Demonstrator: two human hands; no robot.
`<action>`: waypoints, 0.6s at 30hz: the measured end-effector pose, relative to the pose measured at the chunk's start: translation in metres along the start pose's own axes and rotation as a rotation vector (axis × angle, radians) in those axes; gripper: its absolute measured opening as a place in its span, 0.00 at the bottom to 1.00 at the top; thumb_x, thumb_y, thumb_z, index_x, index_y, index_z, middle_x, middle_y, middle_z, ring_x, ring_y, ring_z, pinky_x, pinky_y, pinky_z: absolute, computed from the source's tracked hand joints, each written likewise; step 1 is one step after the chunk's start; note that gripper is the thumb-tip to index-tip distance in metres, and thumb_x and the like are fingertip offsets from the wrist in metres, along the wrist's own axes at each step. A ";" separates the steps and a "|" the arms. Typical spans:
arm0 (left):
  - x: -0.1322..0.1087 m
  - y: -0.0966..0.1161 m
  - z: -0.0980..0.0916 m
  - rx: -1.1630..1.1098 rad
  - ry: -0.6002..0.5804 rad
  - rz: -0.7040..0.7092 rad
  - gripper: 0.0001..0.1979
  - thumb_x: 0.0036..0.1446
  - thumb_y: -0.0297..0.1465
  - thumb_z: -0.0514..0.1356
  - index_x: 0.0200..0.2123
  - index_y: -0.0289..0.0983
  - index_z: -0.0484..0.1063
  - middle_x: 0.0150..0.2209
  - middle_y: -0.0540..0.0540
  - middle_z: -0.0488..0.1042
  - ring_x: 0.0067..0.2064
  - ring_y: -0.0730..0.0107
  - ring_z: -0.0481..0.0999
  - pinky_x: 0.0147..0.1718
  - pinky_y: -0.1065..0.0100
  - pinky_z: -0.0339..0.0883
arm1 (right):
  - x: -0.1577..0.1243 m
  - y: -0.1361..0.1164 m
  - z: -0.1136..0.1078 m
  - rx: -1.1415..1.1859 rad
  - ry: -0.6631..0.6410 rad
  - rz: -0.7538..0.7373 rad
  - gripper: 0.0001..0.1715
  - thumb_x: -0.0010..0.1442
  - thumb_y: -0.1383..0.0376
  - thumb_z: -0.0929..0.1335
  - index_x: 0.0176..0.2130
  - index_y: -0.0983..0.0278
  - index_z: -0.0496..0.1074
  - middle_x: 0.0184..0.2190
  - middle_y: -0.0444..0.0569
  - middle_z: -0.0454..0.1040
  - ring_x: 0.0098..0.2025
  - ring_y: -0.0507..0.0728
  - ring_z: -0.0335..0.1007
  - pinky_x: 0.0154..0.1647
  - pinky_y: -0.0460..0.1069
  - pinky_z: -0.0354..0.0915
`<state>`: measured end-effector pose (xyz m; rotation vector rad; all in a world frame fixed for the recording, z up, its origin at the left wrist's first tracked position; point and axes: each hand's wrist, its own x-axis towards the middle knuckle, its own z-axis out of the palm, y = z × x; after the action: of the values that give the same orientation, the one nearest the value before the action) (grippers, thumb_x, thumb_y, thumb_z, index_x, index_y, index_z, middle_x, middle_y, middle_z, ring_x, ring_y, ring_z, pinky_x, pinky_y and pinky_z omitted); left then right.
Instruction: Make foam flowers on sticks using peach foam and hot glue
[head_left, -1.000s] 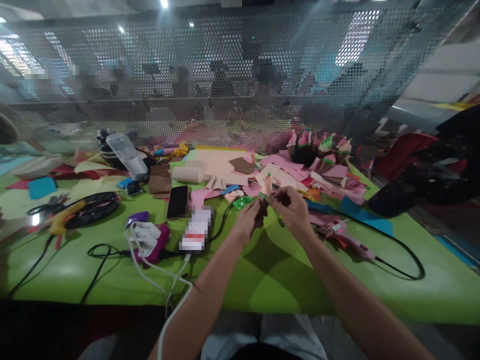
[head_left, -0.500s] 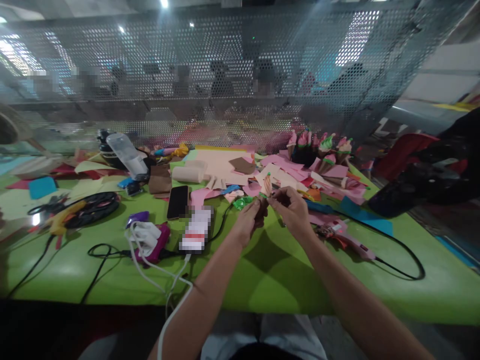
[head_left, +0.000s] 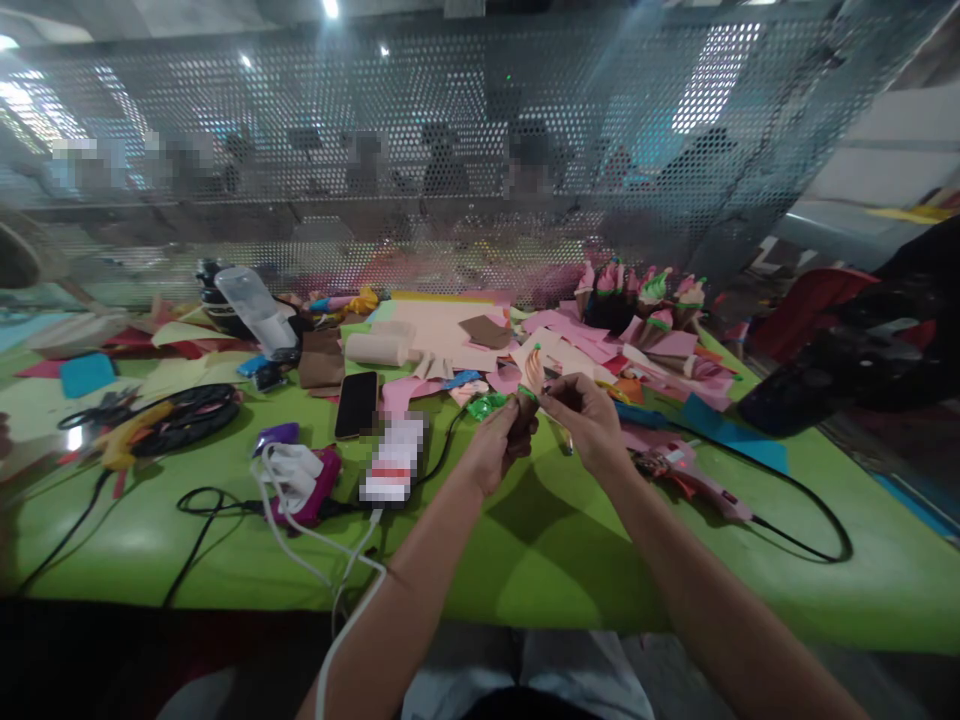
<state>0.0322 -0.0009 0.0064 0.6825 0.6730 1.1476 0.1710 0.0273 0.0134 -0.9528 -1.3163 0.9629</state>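
My left hand is wrapped round the brown lower part of a small craft ice cream cone. The cone stands nearly upright, with a peach swirl on top, a green tip and a green band at the rim. Fingers of my right hand are pinched together close beside that band; what they hold, if anything, is too small to make out. Just behind my left hand lies a bunch of shiny green material. To the right of my right hand rests a pink glue gun with a black cord.
Finished cones stand at the back right among pink paper scraps. Left of my arms lie a phone, a second lit phone, a magenta power block with white cables, and a yellow-handled glue gun. A perforated metal screen rises behind.
My right fingers have shifted slightly right, away from the cone's rim, so more of the green band shows. My left hand keeps its hold on the cone.
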 end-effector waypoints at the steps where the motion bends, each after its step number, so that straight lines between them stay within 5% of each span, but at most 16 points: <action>1: 0.000 0.000 0.000 0.003 -0.002 -0.001 0.24 0.48 0.48 0.69 0.29 0.36 0.63 0.23 0.53 0.64 0.19 0.84 0.48 0.20 0.76 0.40 | 0.000 0.000 0.000 0.001 0.001 0.002 0.18 0.46 0.55 0.77 0.30 0.60 0.69 0.25 0.42 0.70 0.25 0.51 0.60 0.27 0.47 0.57; 18: -0.001 -0.001 0.001 0.113 0.057 0.062 0.21 0.50 0.48 0.67 0.31 0.36 0.68 0.25 0.51 0.66 0.23 0.80 0.54 0.21 0.75 0.43 | -0.003 -0.004 0.001 -0.051 0.007 -0.020 0.20 0.45 0.54 0.78 0.30 0.60 0.69 0.26 0.41 0.68 0.26 0.51 0.59 0.26 0.48 0.56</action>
<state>0.0329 -0.0021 0.0067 0.7733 0.7745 1.1966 0.1704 0.0233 0.0162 -0.9789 -1.3476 0.9134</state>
